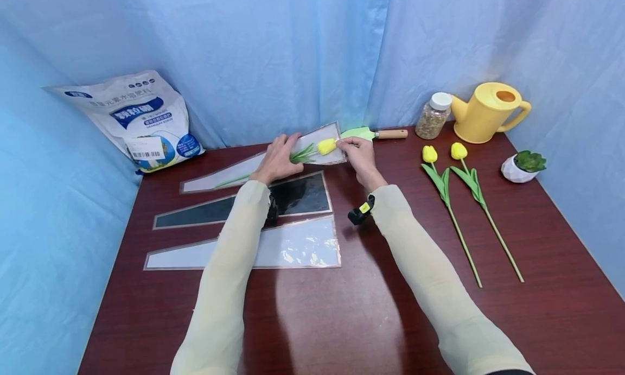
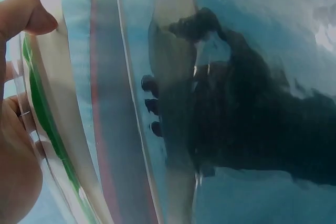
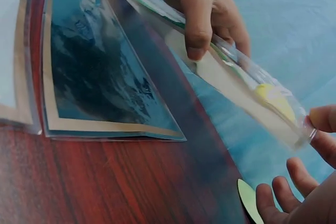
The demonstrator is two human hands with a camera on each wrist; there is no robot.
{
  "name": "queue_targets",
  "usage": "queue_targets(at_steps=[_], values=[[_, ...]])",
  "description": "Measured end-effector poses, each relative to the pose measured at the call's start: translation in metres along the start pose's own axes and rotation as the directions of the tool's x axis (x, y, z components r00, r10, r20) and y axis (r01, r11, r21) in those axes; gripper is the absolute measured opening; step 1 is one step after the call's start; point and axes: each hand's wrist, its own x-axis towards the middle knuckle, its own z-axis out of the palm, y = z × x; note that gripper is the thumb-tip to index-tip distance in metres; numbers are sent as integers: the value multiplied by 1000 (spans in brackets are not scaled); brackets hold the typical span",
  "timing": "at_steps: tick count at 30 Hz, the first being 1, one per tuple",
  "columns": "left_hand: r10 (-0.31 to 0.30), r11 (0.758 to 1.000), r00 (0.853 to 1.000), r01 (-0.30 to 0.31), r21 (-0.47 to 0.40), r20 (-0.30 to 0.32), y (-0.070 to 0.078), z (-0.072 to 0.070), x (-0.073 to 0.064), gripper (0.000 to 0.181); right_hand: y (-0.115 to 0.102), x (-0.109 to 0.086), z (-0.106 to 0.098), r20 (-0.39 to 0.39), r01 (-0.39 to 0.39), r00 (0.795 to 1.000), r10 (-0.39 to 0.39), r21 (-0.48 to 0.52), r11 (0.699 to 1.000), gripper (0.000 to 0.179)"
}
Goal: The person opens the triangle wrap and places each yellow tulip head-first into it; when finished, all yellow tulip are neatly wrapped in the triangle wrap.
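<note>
A white tapered clear-fronted sleeve with a yellow tulip inside is tilted up at the table's back. My left hand grips it near the middle, thumb on the near face and fingers behind, as the right wrist view shows. At the wide right end, my right hand pinches the sleeve's edge between thumb and index finger beside the bloom; its other fingers are apart from it. In front lie a black sleeve and another white sleeve, both flat.
Two yellow tulips lie on the right. Behind stand a jar of granules, a yellow watering can and a potted succulent. A green trowel lies behind my right hand. A fertilizer bag leans at the back left.
</note>
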Motion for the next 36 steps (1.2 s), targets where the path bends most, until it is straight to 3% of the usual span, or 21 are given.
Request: queue_targets(at_steps=[6,12,24,31,36], values=[[10,1000,1000,-10,-23,-4,-5,-3,-3,85,0,3,-1,52,-22,998,21,21,1000,28],[4,1000,1000,-4,5,1,-16,-7,-6,85,5,11,4,105,7,994,8,-141,990,30],[-62,997,998,62,44,4,-35,-13,-14,79,11,18,26,175,44,984,24,-377,925,26],[-125,991,991,123,42,42,-42,-14,-16,82,11,18,30,197,46,980,38,-405,913,29],[-136,991,987,136,12,90,-45,-14,-16,89,13,16,27,198,39,979,45,-400,916,29]])
